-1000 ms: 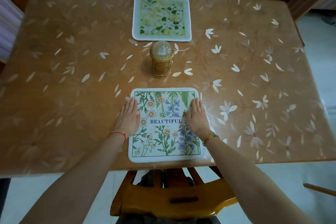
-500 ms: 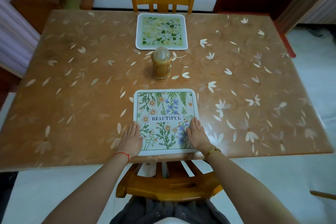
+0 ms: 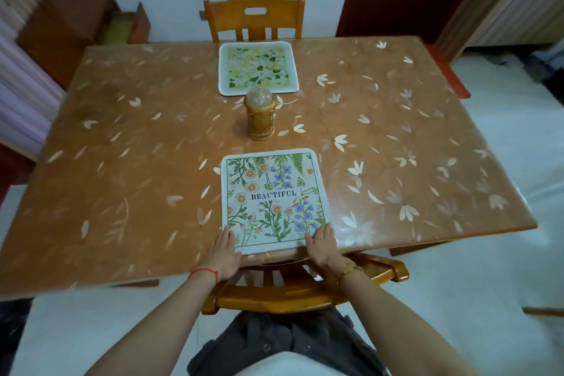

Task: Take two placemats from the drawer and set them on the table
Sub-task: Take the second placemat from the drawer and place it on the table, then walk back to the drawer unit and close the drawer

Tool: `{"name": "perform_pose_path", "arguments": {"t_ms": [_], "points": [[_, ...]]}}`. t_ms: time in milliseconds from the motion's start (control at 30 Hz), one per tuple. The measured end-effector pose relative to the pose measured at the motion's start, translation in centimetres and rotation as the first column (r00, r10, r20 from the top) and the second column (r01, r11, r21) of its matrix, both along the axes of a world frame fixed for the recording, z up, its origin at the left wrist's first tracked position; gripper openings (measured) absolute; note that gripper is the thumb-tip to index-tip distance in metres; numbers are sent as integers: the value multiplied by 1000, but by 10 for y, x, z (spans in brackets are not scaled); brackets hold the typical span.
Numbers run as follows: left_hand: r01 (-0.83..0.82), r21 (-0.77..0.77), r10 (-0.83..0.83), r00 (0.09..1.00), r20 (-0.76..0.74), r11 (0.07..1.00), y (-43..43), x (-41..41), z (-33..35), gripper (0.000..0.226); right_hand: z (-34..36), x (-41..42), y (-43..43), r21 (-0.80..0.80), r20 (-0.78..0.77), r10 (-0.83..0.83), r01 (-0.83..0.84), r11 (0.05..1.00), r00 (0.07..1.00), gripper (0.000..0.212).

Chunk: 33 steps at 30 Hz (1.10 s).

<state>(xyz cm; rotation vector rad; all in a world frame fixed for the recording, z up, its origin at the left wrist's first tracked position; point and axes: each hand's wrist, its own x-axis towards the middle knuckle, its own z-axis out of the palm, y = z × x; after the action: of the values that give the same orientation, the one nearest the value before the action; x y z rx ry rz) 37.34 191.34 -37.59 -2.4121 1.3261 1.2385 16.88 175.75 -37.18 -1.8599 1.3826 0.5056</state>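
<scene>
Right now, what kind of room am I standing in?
Most likely a home dining room: a wooden dining table with a chair at the far side and two floral placemats, near and far.

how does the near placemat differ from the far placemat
The near placemat reads BEAUTIFUL among daisies and blue flowers; the far placemat is yellow-green with no visible lettering. The left hand and right hand rest on the near one's corners; the far one lies untouched. Both are flat, white-bordered, rounded rectangles.
</scene>
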Motion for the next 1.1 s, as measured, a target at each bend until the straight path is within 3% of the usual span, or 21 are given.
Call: {"name": "perform_pose_path", "arguments": {"t_ms": [67, 167, 300, 467, 533, 600, 900, 1100], "points": [[-78, -65, 80, 996, 29, 995, 1, -2, 2, 62, 0, -2, -4, 33, 94, -176, 174, 984, 980, 65], [-260, -296, 299, 950, 94, 919, -4, -3, 9, 48, 23, -9, -6, 21, 293, -355, 366, 931, 888, 44], [-366, -424, 359, 928, -102, 828, -35, -13, 33, 37, 61, -32, -19, -70, 507, -506, 618, 783, 698, 38], [-490, -444, 314, 855, -414, 750, -89, -47, 68, 28, 90, -85, -23, 164, 680, -673, 835, 525, 289, 34], [-580, -369, 318, 759, -569, 726, -106, -67, 81, 21, 97, -114, -18, 254, 716, -686, 868, 426, 127, 35], [-588, -334, 272, 709, -650, 736, -120, -91, 94, 22, 100, -144, -8, 297, 719, -695, 892, 339, 24, 35], [-477, -298, 54, 595, -802, 827, -161, -235, 118, 29, 94, -287, 67, 361, 658, -707, 933, -6, -259, 33], [-363, -280, -51, 529, -847, 888, -176, -364, 120, 27, 94, -397, 93, 399, 658, -656, 910, -111, -369, 29]]}}
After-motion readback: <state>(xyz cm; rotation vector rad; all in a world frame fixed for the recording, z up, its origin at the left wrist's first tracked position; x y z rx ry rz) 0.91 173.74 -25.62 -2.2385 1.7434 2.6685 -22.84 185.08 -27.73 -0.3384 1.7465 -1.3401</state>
